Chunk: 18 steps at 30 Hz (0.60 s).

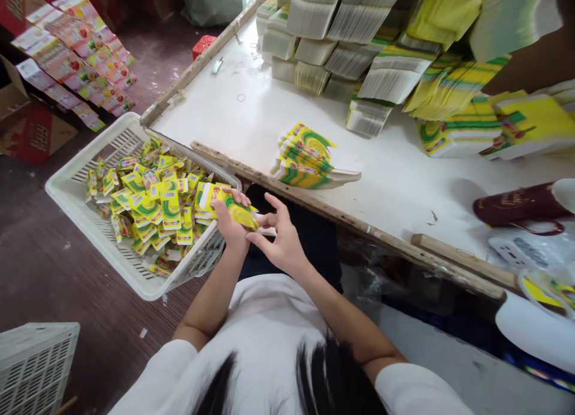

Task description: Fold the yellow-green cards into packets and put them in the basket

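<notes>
My left hand (231, 226) is closed around a small yellow-and-green printed carton (242, 214), thumb on the near side and fingertips over the far side. The carton is tilted, above my lap by the basket's right edge. At its right end is my right hand (287, 241), fingers apart, thumb and fingertips close to or touching a white end flap. Just left of my hands a white plastic basket (146, 290) holds a heap of similar filled cartons (171, 208). On the table ahead lies a small pile of flat yellow-green cartons (308, 157).
Stacks of flat cartons (350, 61) stand at the back of the white table (215, 112), which has a raised wooden edge (287, 187). At right are a maroon mug (516, 205) lying on its side and a power strip (512, 250). Another basket (38, 367) stands lower left.
</notes>
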### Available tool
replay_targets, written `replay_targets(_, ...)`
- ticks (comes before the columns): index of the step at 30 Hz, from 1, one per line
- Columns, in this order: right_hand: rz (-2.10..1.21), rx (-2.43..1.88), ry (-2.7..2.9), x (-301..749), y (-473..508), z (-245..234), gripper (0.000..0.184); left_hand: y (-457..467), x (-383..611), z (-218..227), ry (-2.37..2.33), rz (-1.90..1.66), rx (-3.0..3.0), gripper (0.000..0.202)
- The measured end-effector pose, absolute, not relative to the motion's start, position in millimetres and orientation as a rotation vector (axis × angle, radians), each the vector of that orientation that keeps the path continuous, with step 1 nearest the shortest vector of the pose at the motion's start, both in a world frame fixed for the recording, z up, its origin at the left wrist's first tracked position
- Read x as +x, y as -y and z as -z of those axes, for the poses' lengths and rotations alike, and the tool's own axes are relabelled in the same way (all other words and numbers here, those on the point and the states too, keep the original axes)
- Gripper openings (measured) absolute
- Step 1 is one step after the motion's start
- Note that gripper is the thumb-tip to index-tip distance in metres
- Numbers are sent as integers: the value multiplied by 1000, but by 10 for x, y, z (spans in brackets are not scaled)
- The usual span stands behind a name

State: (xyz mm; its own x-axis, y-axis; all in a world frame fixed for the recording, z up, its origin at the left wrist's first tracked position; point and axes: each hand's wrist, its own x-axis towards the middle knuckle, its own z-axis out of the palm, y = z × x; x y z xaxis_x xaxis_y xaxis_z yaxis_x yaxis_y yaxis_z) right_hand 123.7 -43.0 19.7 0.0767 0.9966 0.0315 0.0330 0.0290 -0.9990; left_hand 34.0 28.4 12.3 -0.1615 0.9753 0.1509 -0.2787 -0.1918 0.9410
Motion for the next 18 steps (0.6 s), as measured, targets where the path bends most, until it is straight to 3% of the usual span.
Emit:
replay_targets(5, -1110, -1191, 1133, 1344, 283, -175, 31, -255, 344, -90, -971, -1512, 1009, 77)
replay_targets(10, -893, -1283, 1185, 1582, 201, -146, 10, -189, 218, 71, -1076, -1464, 955, 44)
replay_targets(13, -660, -1299, 1412, 1771, 237, -183, 7, -193, 24, 84, -1072, -1343, 1078, 38)
replay_targets(15, -402, -1377, 1586, 1886, 268, -213, 11, -208, -109, -6, -1031, -1319, 1269, 48)
replay_targets(18, -120, -1361, 1886, 1944, 321, -256, 20, -216, -212, -221, -989, -1202, 1669, 82)
